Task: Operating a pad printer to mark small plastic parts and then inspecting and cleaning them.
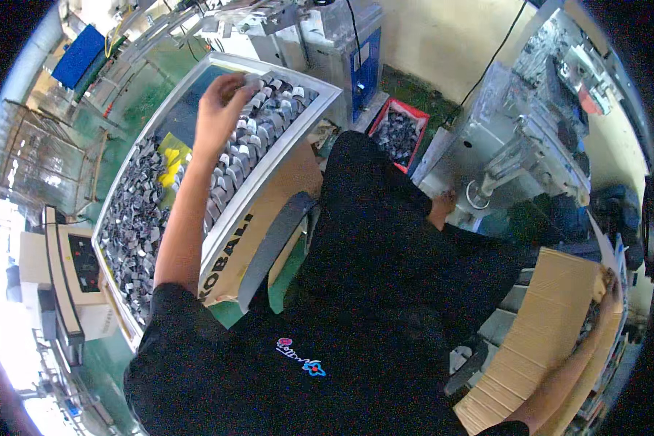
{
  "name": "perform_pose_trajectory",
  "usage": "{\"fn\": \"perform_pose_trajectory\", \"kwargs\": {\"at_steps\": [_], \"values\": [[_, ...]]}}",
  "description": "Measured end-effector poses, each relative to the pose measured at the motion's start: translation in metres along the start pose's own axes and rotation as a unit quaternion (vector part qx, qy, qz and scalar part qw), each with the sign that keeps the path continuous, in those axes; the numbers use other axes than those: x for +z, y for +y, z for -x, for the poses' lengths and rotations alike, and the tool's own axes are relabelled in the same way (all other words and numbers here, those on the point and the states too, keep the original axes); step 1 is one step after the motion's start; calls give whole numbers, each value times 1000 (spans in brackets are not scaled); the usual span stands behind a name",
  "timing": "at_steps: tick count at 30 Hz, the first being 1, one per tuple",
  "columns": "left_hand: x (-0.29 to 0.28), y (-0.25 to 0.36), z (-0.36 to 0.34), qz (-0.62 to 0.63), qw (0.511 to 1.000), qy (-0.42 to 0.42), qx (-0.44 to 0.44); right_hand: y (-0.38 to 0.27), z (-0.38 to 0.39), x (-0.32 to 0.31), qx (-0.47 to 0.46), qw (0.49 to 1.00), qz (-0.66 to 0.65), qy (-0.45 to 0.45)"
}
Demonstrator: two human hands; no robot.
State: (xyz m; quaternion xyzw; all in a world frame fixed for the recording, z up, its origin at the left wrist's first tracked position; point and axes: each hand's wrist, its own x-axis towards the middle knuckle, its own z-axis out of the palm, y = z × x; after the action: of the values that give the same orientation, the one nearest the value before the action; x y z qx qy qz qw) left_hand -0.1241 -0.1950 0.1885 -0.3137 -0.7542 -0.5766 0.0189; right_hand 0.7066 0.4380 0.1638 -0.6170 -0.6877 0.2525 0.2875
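Note:
My left hand is raised over the far end of a metal-rimmed tray. Its thumb and fingers are closed on a small grey curved piece. Under and beside that hand, rows of similar silvery pieces stand along the tray's right side. A heap of loose dark pieces covers its left side, with a yellow sheet between. Far to the right, my right hand is at an open cardboard box. The box and blur hide its fingers.
A red bin of dark scraps sits on the floor beyond my knee. A grey machine stands to the right, a blue-fronted metal cabinet behind the tray. At far left is a beige machine. A printed carton is below the tray.

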Motion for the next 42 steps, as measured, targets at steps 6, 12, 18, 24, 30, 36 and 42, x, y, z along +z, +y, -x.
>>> {"fn": "perform_pose_trajectory", "kwargs": {"at_steps": [6, 12, 18, 24, 30, 36, 42], "values": [[-54, -20, 22, -167, 986, -10, 25, 2, -10, 22, -180, 963, 200, 1], [-71, -30, 29, -264, 964, 25, 19, 8, -10, 43, -258, 958, 118, 43], [-50, -54, 21, -225, 974, -4, -16, 16, -9, 49, -272, 958, 69, 65], [-29, -68, 3, -220, 975, -9, -8, -6, 6, 49, -196, 972, 125, 42], [-18, -82, -11, -294, 954, -50, -25, -17, 18, 59, -228, 966, 87, 82], [-12, -93, -19, -294, 953, -75, -16, -21, 21, 60, -190, 978, 61, 62], [-6, -106, -23, -307, 947, -89, -33, -13, 15, 48, -192, 979, 52, 34]]}}
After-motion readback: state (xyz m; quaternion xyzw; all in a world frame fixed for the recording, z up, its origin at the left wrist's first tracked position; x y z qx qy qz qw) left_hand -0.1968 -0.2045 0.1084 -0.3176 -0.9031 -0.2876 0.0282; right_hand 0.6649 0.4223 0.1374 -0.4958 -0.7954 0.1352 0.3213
